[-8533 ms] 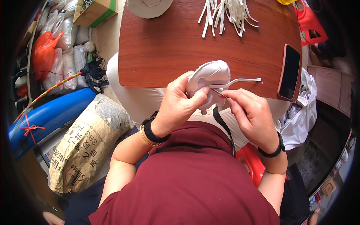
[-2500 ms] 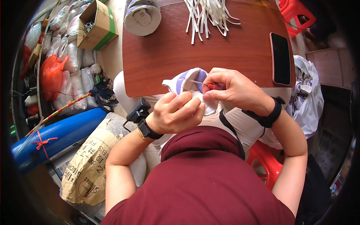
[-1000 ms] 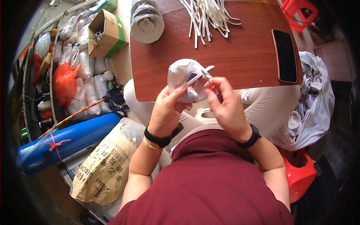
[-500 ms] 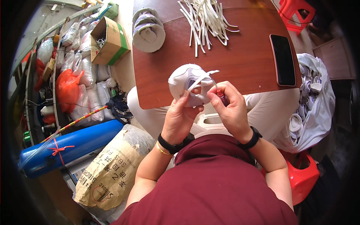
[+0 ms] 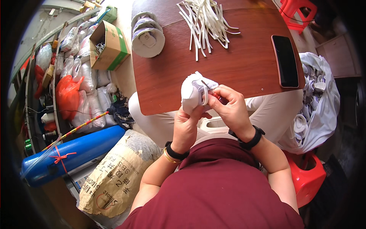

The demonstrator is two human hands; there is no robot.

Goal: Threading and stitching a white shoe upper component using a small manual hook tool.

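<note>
A white piece [image 5: 189, 92] is held by the left hand [image 5: 185, 128] over the near edge of the surface [image 5: 244, 70], pinched from its near end. A red-handled tool [image 5: 220, 99] is gripped between the right hand's [image 5: 232, 108] thumb and fingers; the strap [image 5: 204, 96] is apparently being worked with it. A steady left hold is called for. Both forearms are angled inward, the hands brought close together.

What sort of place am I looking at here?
Probably a small workshop or storeroom, perhaps in a home: strips are heaped on a table, a white bag holds many pieces, and filled bags crowd the left side.
</note>
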